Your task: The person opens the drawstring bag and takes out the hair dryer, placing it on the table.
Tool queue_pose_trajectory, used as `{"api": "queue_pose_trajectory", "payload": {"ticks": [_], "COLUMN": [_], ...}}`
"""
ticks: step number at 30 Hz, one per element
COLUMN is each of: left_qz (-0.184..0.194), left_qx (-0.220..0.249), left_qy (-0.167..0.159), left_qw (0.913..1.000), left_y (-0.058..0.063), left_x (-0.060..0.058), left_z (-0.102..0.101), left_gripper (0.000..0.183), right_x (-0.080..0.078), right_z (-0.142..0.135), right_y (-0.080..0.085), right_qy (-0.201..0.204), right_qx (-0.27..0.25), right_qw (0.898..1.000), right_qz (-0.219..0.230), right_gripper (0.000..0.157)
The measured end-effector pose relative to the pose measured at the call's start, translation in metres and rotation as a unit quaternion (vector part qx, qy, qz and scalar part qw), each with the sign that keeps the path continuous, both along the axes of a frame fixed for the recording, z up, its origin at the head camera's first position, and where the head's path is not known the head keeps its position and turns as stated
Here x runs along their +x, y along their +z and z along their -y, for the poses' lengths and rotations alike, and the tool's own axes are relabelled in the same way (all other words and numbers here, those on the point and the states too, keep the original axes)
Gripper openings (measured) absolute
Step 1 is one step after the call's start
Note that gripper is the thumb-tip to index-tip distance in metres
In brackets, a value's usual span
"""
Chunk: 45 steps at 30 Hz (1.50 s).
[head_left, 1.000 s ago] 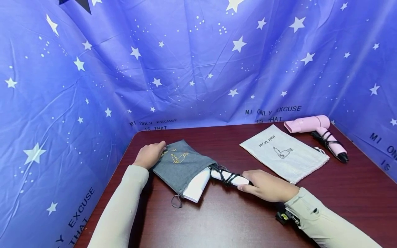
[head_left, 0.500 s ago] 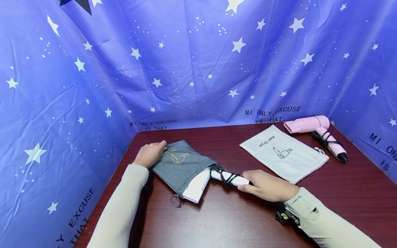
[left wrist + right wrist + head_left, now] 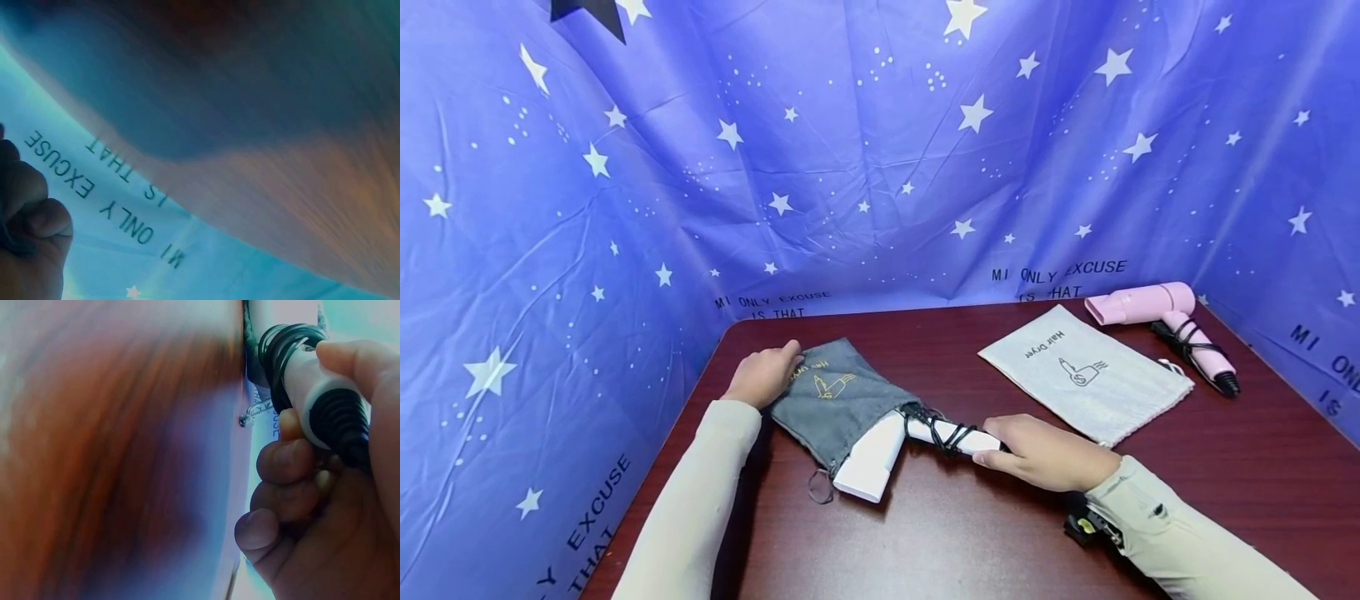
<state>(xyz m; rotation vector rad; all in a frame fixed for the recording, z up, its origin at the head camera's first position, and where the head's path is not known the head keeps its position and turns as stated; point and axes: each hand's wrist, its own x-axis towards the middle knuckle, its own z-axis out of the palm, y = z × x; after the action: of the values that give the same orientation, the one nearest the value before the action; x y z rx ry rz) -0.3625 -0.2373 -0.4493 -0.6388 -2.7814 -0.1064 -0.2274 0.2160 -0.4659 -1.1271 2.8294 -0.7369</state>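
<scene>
A white hair dryer (image 3: 872,460) lies partly inside a grey drawstring bag (image 3: 850,408) printed with a yellow dryer. Its flat nozzle and its handle, wound with black cord, stick out of the bag's mouth; the rest is hidden by cloth. My right hand (image 3: 1048,452) grips the handle's end, thumb on one side and fingers curled beneath, with the black cord sleeve (image 3: 340,425) running into the palm in the right wrist view. At the bag's far left end, my left hand (image 3: 763,375) holds the cloth; its curled fingers (image 3: 47,215) show at the edge of the left wrist view.
A white drawstring bag (image 3: 1082,375) marked "Hair Dryer" lies flat at the right. Beyond it, a pink hair dryer (image 3: 1146,304) with cord round its handle rests near the back right edge. Blue star-printed curtain (image 3: 865,150) encloses the dark red table (image 3: 955,542).
The white dryer has slid slightly out of the grey bag toward the front, so more of its white body shows. Both hands keep their holds almost in place.
</scene>
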Motion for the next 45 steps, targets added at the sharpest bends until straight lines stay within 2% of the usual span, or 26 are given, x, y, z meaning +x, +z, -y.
{"api": "queue_pose_trajectory", "payload": {"ticks": [5, 11, 17, 26, 36, 41, 45], "left_qz": [0.064, 0.136, 0.174, 0.151, 0.109, 0.104, 0.106], "left_qx": [0.011, -0.001, 0.032, 0.017, 0.034, 0.035, 0.025], "left_qy": [0.040, 0.093, 0.132, 0.160, 0.183, 0.202, 0.201], "left_qw": [0.9971, 0.9863, 0.9753, 0.9754, 0.9765, 0.9732, 0.9736], "left_y": [0.000, 0.004, 0.006, 0.007, 0.004, 0.005, 0.005], "left_x": [0.000, 0.000, -0.004, -0.008, -0.009, -0.008, -0.006], "left_z": [-0.013, -0.033, -0.042, -0.047, -0.054, -0.052, -0.047], "left_gripper": [0.023, 0.045, 0.040, 0.021, 0.021, 0.024, 0.022], "right_x": [0.001, 0.003, 0.002, 0.001, 0.003, 0.003, 0.003], "right_z": [0.002, 0.004, 0.004, 0.004, 0.005, 0.006, 0.006], "right_y": [0.001, 0.003, 0.002, 0.001, 0.001, 0.001, 0.001], "right_qy": [-0.001, 0.002, 0.007, 0.018, 0.024, 0.027, 0.029], "right_qx": [0.000, 0.004, 0.004, -0.007, -0.001, -0.002, -0.006], "right_qw": [1.000, 1.000, 1.000, 1.000, 1.000, 1.000, 0.999], "right_qz": [0.005, -0.003, -0.011, -0.011, -0.004, -0.011, -0.011], "right_gripper": [0.030, 0.030, 0.030, 0.027, 0.027, 0.027, 0.026]}}
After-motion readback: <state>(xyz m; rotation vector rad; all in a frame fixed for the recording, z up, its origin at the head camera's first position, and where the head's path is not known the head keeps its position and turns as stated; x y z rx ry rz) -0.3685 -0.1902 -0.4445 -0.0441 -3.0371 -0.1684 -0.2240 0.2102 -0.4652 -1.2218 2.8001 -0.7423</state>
